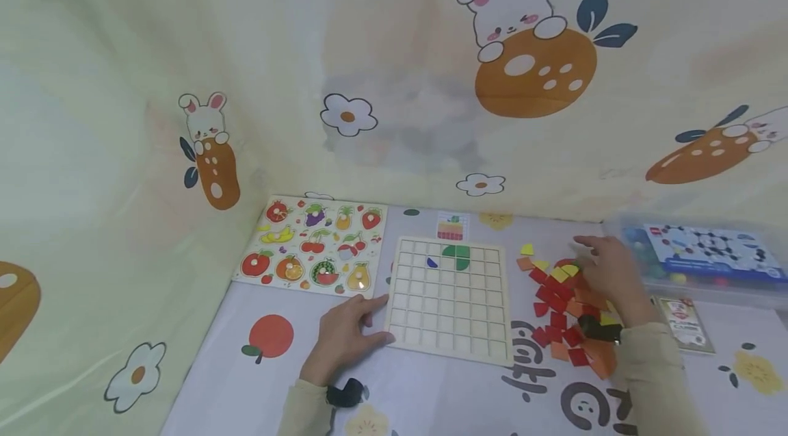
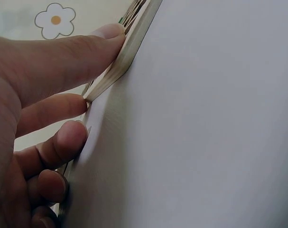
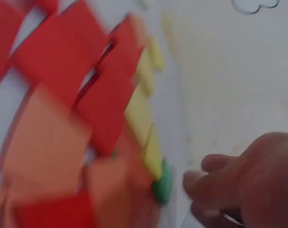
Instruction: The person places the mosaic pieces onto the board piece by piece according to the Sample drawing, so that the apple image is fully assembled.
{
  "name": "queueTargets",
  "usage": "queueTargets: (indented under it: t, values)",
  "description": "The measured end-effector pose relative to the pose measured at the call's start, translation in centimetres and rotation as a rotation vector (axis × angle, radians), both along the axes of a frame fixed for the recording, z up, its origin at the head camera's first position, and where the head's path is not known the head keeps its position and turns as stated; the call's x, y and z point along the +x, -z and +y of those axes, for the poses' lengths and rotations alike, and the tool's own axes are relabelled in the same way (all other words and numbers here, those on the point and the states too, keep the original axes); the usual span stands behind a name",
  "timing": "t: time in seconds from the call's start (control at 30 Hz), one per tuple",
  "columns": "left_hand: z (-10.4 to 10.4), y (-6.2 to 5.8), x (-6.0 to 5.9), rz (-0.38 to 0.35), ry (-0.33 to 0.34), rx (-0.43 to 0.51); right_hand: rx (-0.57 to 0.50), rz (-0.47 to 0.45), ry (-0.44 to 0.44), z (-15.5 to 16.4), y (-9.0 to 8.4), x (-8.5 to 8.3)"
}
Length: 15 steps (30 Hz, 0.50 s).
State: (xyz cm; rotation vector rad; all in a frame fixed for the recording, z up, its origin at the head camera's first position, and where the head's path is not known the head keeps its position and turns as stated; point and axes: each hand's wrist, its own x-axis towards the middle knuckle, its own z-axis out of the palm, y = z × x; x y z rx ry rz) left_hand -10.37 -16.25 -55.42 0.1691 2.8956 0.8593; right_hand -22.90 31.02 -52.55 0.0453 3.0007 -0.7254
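A pale wooden grid board (image 1: 449,302) lies in the middle of the table, with green tiles (image 1: 458,254) and a small blue piece (image 1: 432,262) in its far rows. My left hand (image 1: 347,333) rests flat at the board's near left corner. Its fingers (image 2: 63,57) press against the board's edge (image 2: 129,52). My right hand (image 1: 606,275) hovers over a loose pile of red, orange and yellow tiles (image 1: 563,309) to the right of the board. In the blurred right wrist view its fingers (image 3: 200,178) are loosely bent beside a green tile (image 3: 162,183), and nothing shows between them.
A fruit peg puzzle (image 1: 314,244) lies at the far left. A small pattern card (image 1: 452,225) sits behind the board. A clear plastic box (image 1: 702,258) stands at the far right, with a card pack (image 1: 680,323) in front of it. A printed cloth wall rises behind.
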Motion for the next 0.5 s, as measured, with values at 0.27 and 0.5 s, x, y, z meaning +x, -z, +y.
queueTargets:
  t: [0.27, 0.5]
  values:
    - [-0.3, 0.3, -0.1, 0.009, 0.008, 0.001, 0.061, -0.082, 0.002, 1.1, 1.2, 0.8]
    - [-0.2, 0.2, -0.1, 0.016, 0.017, -0.004, 0.026, -0.127, 0.024, 1.5, 0.7, 0.7]
